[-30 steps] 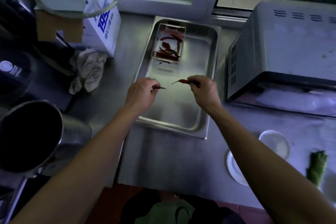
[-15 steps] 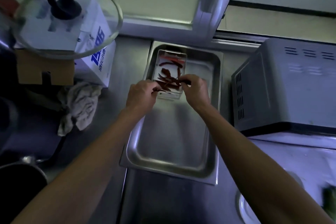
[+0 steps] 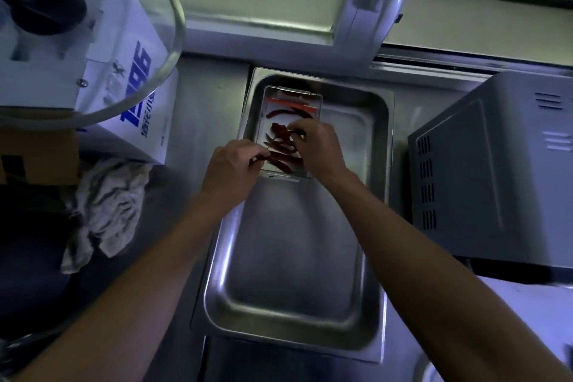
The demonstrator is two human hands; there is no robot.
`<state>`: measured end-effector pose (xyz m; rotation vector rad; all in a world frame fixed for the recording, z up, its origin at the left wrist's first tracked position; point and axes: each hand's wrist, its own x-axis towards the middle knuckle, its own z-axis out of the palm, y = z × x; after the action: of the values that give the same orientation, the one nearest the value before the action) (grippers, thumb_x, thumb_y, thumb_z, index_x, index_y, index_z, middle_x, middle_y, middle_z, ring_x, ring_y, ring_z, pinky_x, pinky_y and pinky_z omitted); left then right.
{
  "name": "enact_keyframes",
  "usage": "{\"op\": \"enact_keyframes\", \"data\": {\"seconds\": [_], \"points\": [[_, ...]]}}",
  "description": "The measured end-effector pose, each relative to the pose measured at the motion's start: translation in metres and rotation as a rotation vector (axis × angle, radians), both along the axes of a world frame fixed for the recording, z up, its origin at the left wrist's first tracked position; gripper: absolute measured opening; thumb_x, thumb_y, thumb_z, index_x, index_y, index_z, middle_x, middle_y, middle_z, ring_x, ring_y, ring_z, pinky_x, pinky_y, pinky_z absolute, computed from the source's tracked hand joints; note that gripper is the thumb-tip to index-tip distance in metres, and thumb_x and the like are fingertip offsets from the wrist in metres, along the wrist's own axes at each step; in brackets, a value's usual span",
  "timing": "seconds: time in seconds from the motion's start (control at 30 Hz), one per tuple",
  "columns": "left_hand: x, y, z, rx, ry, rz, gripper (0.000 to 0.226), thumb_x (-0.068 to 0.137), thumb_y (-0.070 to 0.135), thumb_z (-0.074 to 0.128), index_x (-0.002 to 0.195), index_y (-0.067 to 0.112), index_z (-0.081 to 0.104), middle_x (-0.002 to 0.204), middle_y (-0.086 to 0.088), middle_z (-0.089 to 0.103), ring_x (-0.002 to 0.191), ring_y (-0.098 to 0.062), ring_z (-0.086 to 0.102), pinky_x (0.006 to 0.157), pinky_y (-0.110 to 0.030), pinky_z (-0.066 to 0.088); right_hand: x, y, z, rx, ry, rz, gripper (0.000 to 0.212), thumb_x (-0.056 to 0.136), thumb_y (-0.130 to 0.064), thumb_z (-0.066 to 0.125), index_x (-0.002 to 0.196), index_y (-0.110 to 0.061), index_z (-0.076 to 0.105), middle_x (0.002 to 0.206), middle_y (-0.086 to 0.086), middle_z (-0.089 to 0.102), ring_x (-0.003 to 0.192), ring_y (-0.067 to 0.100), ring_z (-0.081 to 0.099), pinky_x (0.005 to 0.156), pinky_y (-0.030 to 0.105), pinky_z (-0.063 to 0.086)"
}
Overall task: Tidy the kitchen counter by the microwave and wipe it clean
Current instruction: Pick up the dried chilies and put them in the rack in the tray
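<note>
Far left: one glass lid (image 3: pixel 93 40) with a black knob, sitting over one white box (image 3: pixel 136 108) printed in blue, plus one brown carton (image 3: pixel 40 155) under it. One crumpled grey rag (image 3: pixel 105 211) lies on the counter (image 3: pixel 210 102) just below the box.

Centre: one steel tray (image 3: pixel 297 304) on the counter, long side running away from the camera. One small clear box (image 3: pixel 291 130) sits inside the tray at its far end, holding dried red chillies (image 3: pixel 279 112); roughly six or seven, exact count unclear since they overlap and the hands hide some.

Left hand (image 3: pixel 231 169) at the clear box's near-left corner, fingers curled, thumb and forefinger pinching a small dark chilli bit at the tips. Right hand (image 3: pixel 319 149) over the clear box's right half, fingers curled down, pinching a chilli (image 3: pixel 297 132) by its stem end above the pile. Two bare forearms run in from the bottom edge.

Right: one grey microwave (image 3: pixel 496 180) just beside the tray, vented side facing it. One pale round rim (image 3: pixel 431 369), cut off at the bottom right corner; can't tell what it is.
</note>
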<state>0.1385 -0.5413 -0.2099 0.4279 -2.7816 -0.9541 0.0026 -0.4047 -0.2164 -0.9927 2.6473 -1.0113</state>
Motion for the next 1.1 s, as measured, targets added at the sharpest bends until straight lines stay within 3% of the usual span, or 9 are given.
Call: {"op": "enact_keyframes", "data": {"seconds": [0.23, 0.3, 0.37, 0.5, 0.57, 0.7, 0.87, 0.97, 1.1], "points": [[-0.013, 0.005, -0.002, 0.004, 0.008, -0.048, 0.021, 0.088, 0.002, 0.067, 0.107, 0.009, 0.074, 0.099, -0.006, 0.071, 0.092, -0.026, 0.064, 0.082, -0.042, 0.052, -0.003, 0.026, -0.007, 0.010, 0.036, -0.081, 0.026, 0.089, -0.001, 0.063, 0.111, -0.011, 0.072, 0.111, 0.003, 0.073, 0.104, 0.016, 0.063, 0.091, 0.015, 0.040], [-0.020, 0.006, -0.001, -0.011, 0.002, -0.062, 0.022, 0.087, 0.002, 0.068, 0.108, 0.009, 0.074, 0.100, -0.006, 0.072, 0.093, -0.027, 0.065, 0.083, -0.041, 0.052, -0.001, 0.035, -0.007, -0.017, 0.043, -0.093, 0.025, 0.086, 0.002, 0.064, 0.107, -0.011, 0.073, 0.110, 0.004, 0.073, 0.103, 0.011, 0.059, 0.089, 0.004, 0.033], [-0.028, 0.007, 0.000, -0.034, -0.019, -0.067, 0.024, 0.087, 0.003, 0.069, 0.110, 0.009, 0.074, 0.103, -0.006, 0.072, 0.096, -0.026, 0.065, 0.085, -0.043, 0.052, 0.000, 0.043, -0.007, -0.057, 0.029, -0.120, 0.025, 0.085, 0.004, 0.062, 0.102, -0.012, 0.072, 0.106, 0.006, 0.072, 0.104, 0.011, 0.053, 0.089, 0.004, 0.034], [-0.045, 0.006, 0.002, -0.082, -0.024, -0.078, 0.025, 0.088, 0.005, 0.068, 0.111, 0.013, 0.074, 0.106, -0.004, 0.073, 0.101, -0.024, 0.065, 0.089, -0.045, 0.052, -0.002, 0.056, -0.010, -0.043, -0.071, -0.175, 0.028, 0.092, -0.002, 0.059, 0.116, -0.014, 0.070, 0.123, 0.002, 0.068, 0.118, 0.010, 0.055, 0.093, -0.007, 0.023], [-0.055, 0.004, 0.002, -0.102, -0.034, -0.085, 0.023, 0.089, 0.007, 0.067, 0.111, 0.015, 0.073, 0.106, -0.003, 0.072, 0.101, -0.023, 0.064, 0.091, -0.045, 0.051, -0.003, 0.060, -0.013, -0.050, -0.099, -0.180, 0.028, 0.093, -0.004, 0.059, 0.118, -0.014, 0.069, 0.126, 0.001, 0.067, 0.121, 0.012, 0.055, 0.095, -0.004, 0.023], [-0.071, 0.004, -0.003, -0.119, -0.062, -0.086, 0.022, 0.092, 0.012, 0.065, 0.112, 0.018, 0.071, 0.110, -0.001, 0.070, 0.106, -0.020, 0.060, 0.096, -0.043, 0.048, -0.005, 0.063, -0.017, -0.055, -0.164, -0.196, 0.029, 0.095, -0.007, 0.058, 0.121, -0.017, 0.066, 0.131, 0.000, 0.063, 0.126, 0.013, 0.052, 0.104, 0.019, 0.033], [-0.069, 0.012, -0.009, -0.146, -0.066, -0.068, 0.020, 0.091, 0.012, 0.065, 0.109, 0.015, 0.073, 0.108, -0.003, 0.070, 0.104, -0.023, 0.058, 0.091, -0.043, 0.048, -0.003, 0.071, -0.021, -0.073, -0.210, -0.206, 0.029, 0.096, -0.008, 0.058, 0.122, -0.017, 0.066, 0.133, 0.000, 0.062, 0.127, 0.013, 0.052, 0.110, 0.029, 0.039], [-0.056, 0.019, -0.005, -0.131, -0.079, -0.054, 0.018, 0.090, 0.012, 0.067, 0.106, 0.014, 0.074, 0.106, -0.004, 0.071, 0.102, -0.027, 0.061, 0.088, -0.047, 0.050, 0.007, 0.079, -0.015, -0.061, -0.231, -0.201, 0.030, 0.096, -0.009, 0.058, 0.124, -0.017, 0.065, 0.135, 0.000, 0.060, 0.129, 0.014, 0.051, 0.111, 0.030, 0.039], [-0.026, 0.040, 0.008, -0.109, -0.112, -0.041, 0.022, 0.089, 0.016, 0.068, 0.110, 0.017, 0.072, 0.110, -0.002, 0.071, 0.104, -0.026, 0.062, 0.089, -0.044, 0.051, 0.030, 0.099, 0.002, -0.017, -0.244, -0.172, 0.031, 0.098, -0.012, 0.057, 0.128, -0.017, 0.062, 0.140, 0.001, 0.057, 0.132, 0.015, 0.048, 0.109, 0.022, 0.031]]}}
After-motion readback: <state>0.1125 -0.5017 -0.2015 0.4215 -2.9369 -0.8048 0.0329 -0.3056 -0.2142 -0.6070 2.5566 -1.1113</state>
